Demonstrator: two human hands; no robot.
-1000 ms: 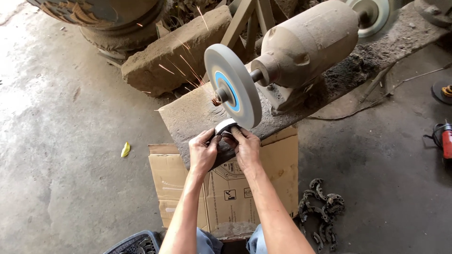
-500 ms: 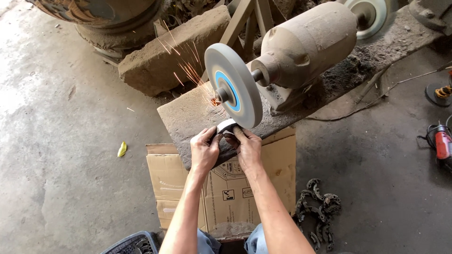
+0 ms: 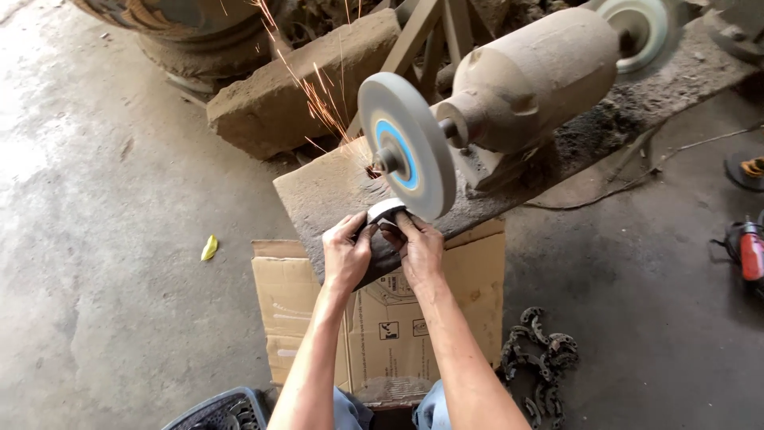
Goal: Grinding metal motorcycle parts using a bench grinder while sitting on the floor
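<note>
My left hand (image 3: pixel 347 253) and my right hand (image 3: pixel 419 248) together grip a small metal ring-shaped part (image 3: pixel 385 211), bright on its rim. The part is pressed against the lower edge of the grey grinding wheel (image 3: pixel 406 155) with a blue centre. Orange sparks (image 3: pixel 312 87) fly up and to the left from the contact point. The wheel sits on the shaft of a dusty bench grinder motor (image 3: pixel 529 80), mounted on a thick slab (image 3: pixel 334 191).
A flattened cardboard box (image 3: pixel 318 318) lies under my arms. A pile of dark metal rings (image 3: pixel 537 358) lies at the right of it. A stone block (image 3: pixel 294 91) sits behind. A red power tool (image 3: pixel 748 248) lies far right. A dark crate (image 3: pixel 223 410) stands bottom left.
The spark stream has grown stronger and longer, shooting up and left. My hands keep the part pressed on the wheel in nearly the same place.
</note>
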